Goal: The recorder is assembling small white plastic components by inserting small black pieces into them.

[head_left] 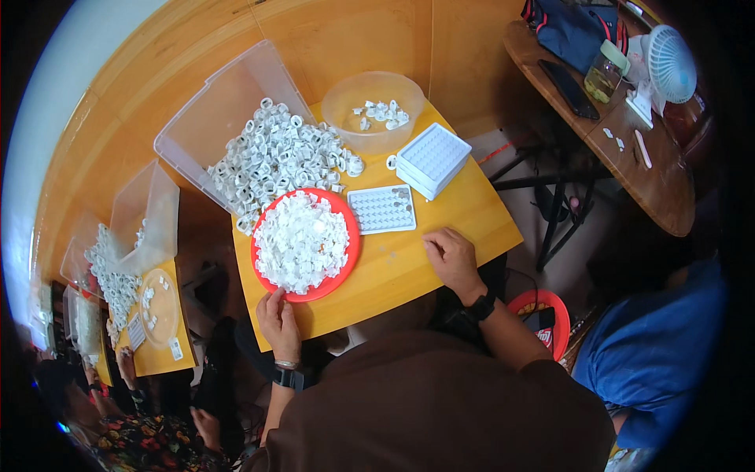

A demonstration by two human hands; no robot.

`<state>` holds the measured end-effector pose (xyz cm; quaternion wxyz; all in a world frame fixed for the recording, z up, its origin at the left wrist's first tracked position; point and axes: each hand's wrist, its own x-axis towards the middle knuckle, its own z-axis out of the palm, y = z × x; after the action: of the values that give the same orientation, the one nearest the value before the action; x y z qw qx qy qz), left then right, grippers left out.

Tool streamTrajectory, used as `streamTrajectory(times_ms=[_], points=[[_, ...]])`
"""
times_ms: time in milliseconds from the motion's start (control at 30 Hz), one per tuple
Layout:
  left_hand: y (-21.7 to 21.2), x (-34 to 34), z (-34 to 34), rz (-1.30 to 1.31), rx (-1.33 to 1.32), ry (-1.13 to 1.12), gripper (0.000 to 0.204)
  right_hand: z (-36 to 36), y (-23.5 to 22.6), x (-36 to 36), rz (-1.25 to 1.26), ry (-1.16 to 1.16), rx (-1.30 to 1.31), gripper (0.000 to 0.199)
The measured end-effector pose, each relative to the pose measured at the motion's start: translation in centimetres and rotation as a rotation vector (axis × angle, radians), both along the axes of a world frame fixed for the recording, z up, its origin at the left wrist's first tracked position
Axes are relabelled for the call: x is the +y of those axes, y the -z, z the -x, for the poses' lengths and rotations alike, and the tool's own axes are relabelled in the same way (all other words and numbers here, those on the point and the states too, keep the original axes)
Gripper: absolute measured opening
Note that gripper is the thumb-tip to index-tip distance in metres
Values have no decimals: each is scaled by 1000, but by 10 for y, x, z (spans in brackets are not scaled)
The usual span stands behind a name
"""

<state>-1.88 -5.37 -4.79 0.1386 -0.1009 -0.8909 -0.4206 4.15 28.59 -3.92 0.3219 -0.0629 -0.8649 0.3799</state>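
Observation:
My left hand (279,324) lies at the near edge of the yellow table, fingers stretched out, fingertips by the rim of a red round tray (351,259). That tray is heaped with small white plastic parts (303,240). My right hand (454,258) rests on the table with its fingers curled in; whether anything is in them is hidden. Just beyond it lies a white slotted tray (381,210) with a few small greyish pieces at its far right corner. A stack of similar white trays (434,157) stands farther back.
A clear bin (236,102) tipped on its side spills white ring-shaped parts (275,153) onto the table. Behind stands a clear round tub (370,86) with several parts. A brown side table (598,134) holds a fan (671,64) and a jar. People sit at left and right.

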Motion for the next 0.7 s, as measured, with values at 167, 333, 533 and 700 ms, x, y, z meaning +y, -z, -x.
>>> streamTrajectory(times_ms=[167,333,533,700], points=[[11,-9,0,-163,-5,-96,26,-1,1,3,-51,2,18,6],[29,-39,0,-387,-13,-165,23,2,2,2,-39,-15,38,6],[22,-43,-8,-425,-23,-219,22,2,-15,10,37,-127,-92,8],[16,-52,-6,-517,-44,-288,21,42,-99,-2,-25,-364,-101,11]])
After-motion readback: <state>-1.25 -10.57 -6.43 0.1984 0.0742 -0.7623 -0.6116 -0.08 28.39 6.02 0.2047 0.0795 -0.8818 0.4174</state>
